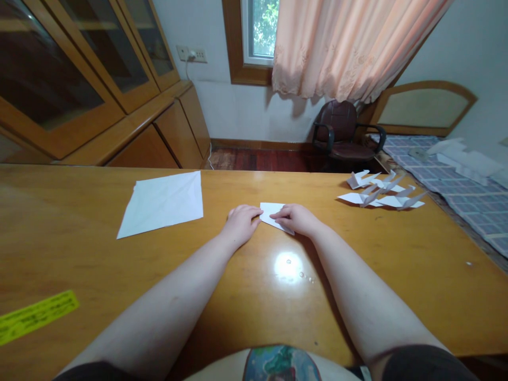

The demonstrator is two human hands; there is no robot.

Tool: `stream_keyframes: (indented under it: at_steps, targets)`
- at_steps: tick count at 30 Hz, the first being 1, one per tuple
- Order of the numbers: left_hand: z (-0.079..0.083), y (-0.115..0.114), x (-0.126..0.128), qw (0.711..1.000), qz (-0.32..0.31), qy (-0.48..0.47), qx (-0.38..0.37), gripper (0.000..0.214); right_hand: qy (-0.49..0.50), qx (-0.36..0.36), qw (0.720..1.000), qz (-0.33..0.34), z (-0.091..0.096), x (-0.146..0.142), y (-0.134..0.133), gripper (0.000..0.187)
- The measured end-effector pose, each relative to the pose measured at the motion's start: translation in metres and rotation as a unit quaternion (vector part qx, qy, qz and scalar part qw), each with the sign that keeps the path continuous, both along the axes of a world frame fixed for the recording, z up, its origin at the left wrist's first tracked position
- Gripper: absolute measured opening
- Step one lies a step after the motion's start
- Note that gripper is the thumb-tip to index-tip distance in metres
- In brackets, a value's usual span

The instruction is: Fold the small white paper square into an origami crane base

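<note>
A small folded piece of white paper lies on the wooden table at its middle. My left hand rests at its left edge, fingers curled and pinching that edge. My right hand lies on top of the paper's right part, fingers pressed down on it. Both forearms stretch across the table toward it.
A larger creased white sheet lies to the left. Several folded paper cranes sit at the table's far right. A yellow slip lies near the front left. Beyond stand a cabinet, a dark chair and a bed.
</note>
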State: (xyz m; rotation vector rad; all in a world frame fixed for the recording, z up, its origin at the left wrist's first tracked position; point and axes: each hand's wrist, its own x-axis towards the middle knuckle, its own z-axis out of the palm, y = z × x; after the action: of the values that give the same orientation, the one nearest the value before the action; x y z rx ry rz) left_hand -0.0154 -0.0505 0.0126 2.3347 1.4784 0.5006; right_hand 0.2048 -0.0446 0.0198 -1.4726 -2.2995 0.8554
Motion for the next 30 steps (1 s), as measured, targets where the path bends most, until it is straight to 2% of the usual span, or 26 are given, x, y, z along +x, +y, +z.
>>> stream_keyframes:
  at_steps: [6, 15, 24, 30]
  targets:
    - [0.005, -0.002, -0.001, 1.0, 0.006, 0.018, 0.014, 0.019, 0.008, -0.001, 1.0, -0.01, -0.002, 0.0, 0.001, 0.024]
    - [0.019, -0.014, 0.003, 0.995, 0.008, 0.097, 0.017, 0.03, -0.004, 0.013, 1.0, 0.002, -0.003, 0.0, 0.001, 0.024]
    - [0.015, -0.012, 0.003, 0.996, -0.001, 0.069, 0.05, 0.014, 0.007, 0.012, 1.0, 0.01, -0.007, 0.001, 0.003, 0.024]
    - [0.01, -0.007, 0.0, 0.999, 0.009, 0.048, 0.021, 0.012, 0.021, 0.009, 1.0, 0.011, -0.007, 0.002, 0.003, 0.024]
